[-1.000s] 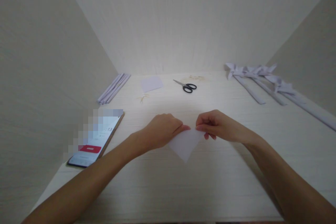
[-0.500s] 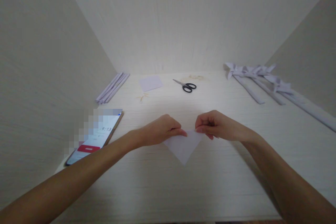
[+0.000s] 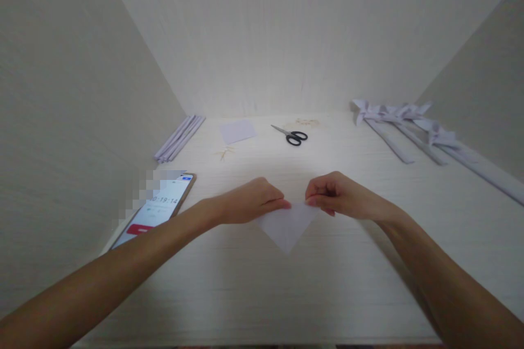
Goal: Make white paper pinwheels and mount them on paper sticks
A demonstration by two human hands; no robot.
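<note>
A small sheet of white paper (image 3: 287, 229), showing as a triangle with its point toward me, is held above the table by both hands. My left hand (image 3: 257, 202) pinches its upper edge near the left corner, thumb along the edge. On the other side my right hand (image 3: 331, 195) grips the same edge between thumb and curled fingers. A short gap separates the two hands. The fingers behind the paper are partly hidden. Beyond the hands lie black-handled scissors (image 3: 292, 135) and a flat square of pale paper (image 3: 237, 131).
Several rolled paper sticks (image 3: 180, 139) lie at the back left. Paper pinwheels on sticks (image 3: 393, 114) lie at the back right. A phone (image 3: 158, 210) with a lit timer is by my left forearm. Small thin pieces (image 3: 225, 152) sit near the paper square. Walls enclose the table (image 3: 262, 294).
The view has shifted slightly, so the table things appear a little to the right. Both hands keep hold of the paper in nearly the same pose.
</note>
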